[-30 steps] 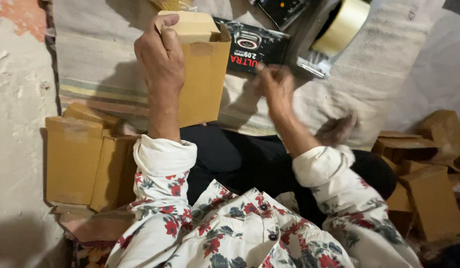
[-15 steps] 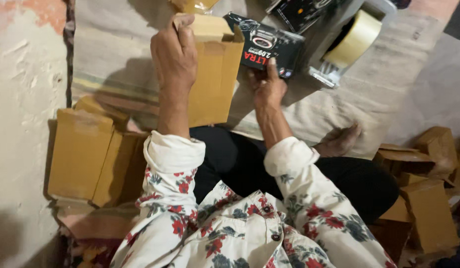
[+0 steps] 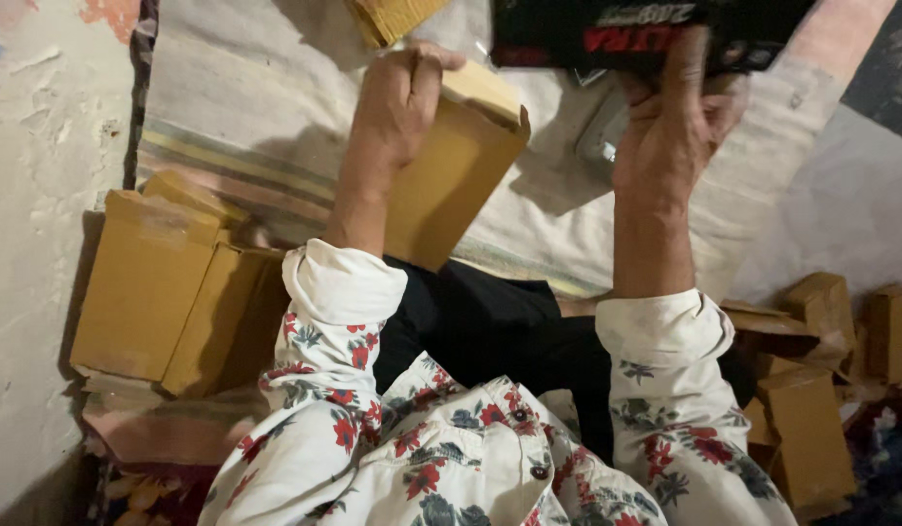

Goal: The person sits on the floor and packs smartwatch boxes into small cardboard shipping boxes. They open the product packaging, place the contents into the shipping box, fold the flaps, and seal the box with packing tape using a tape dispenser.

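A striped cloth (image 3: 246, 127) covered the floor. Closed cardboard boxes (image 3: 169, 282) lay stacked at left, more boxes (image 3: 811, 429) at right. The left hand (image 3: 397, 102) gripped an open brown carton (image 3: 456, 170), tilted above the lap. The right hand (image 3: 670, 127) clasped a black packet (image 3: 607, 29) at the upper edge.

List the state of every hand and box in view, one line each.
left hand: gripping the open cardboard box
open cardboard box: upright, tilted, top flap open
right hand: holding the black packet
black packet: lifted, partly out of frame
cardboard boxes at left: closed, lying side by side
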